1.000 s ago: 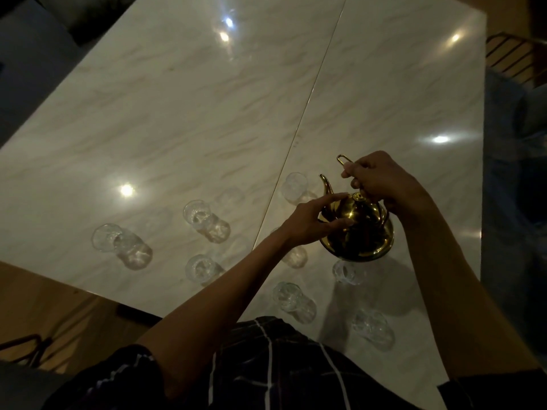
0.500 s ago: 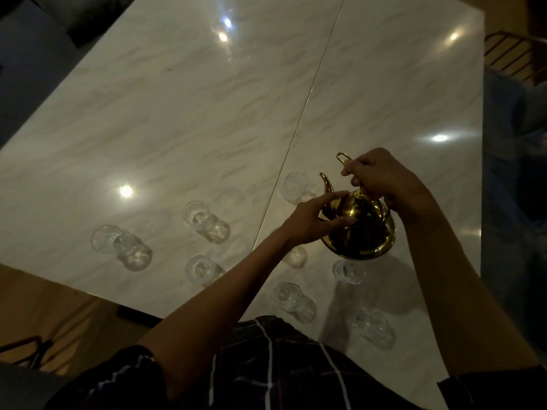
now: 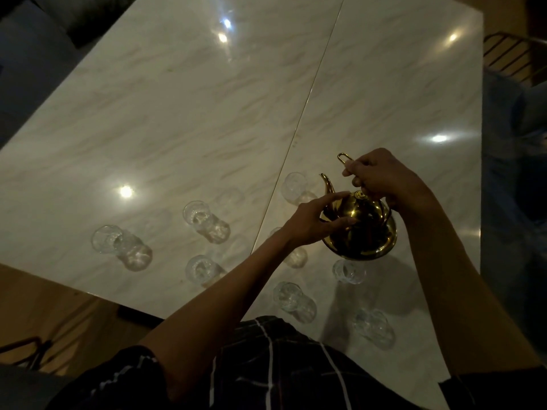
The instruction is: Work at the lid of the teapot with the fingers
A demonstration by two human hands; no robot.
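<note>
Right hand (image 3: pixel 381 182) clamped on the handle (image 3: pixel 344 158) of the gold teapot (image 3: pixel 364 232); left hand (image 3: pixel 313 223), fingers straight, touches its side beneath. Glasses (image 3: pixel 204 220) dot the marble surface (image 3: pixel 177 113) nearby.

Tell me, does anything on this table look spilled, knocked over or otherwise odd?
Nothing stands out. The small glasses stand upright on the marble table, with no puddle visible in the dim light. The right hand grips the handle of the gold teapot, and the left hand touches its side.
</note>
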